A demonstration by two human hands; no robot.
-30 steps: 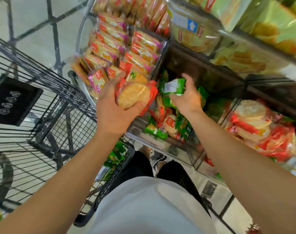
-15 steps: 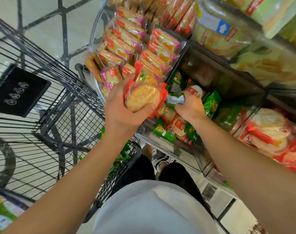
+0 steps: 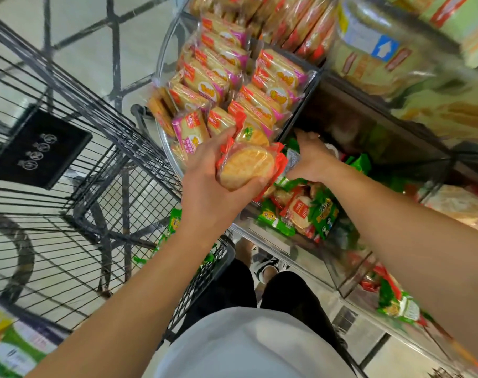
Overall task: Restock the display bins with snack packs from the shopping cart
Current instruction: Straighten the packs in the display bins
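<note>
We see the left hand (image 3: 205,184) curled round a stack of round cracker packs in red-edged wrappers (image 3: 247,166), thumb under the near edge and fingers wrapped over the far side, so the grip is close and firm. The stack is held above the near left corner of the middle display bin (image 3: 270,236), over the clear wall between that bin and the curved bin on the left (image 3: 161,85).

The right hand (image 3: 311,159) reaches down into the far end of the middle bin, knuckles up and fingers bent down among the packs. A silvery pack end (image 3: 293,160) shows just at its left edge, touching the hand, but we cannot tell whether the fingers pinch it or only press on it.

The middle bin holds green and red snack packs (image 3: 306,211) heaped toward its near end. The curved bin on the left is packed tight with rows of pink and orange cracker packs (image 3: 218,85), right up to its rim. A further bin to the right (image 3: 456,203) holds red-wrapped packs.

The shopping cart (image 3: 77,170) stands on the left, its wire corner just beside the curved bin and our left forearm. A few green packs (image 3: 175,222) lie low in the cart, under that forearm. Open room lies between the two forearms, above the near rim of the middle bin.
</note>
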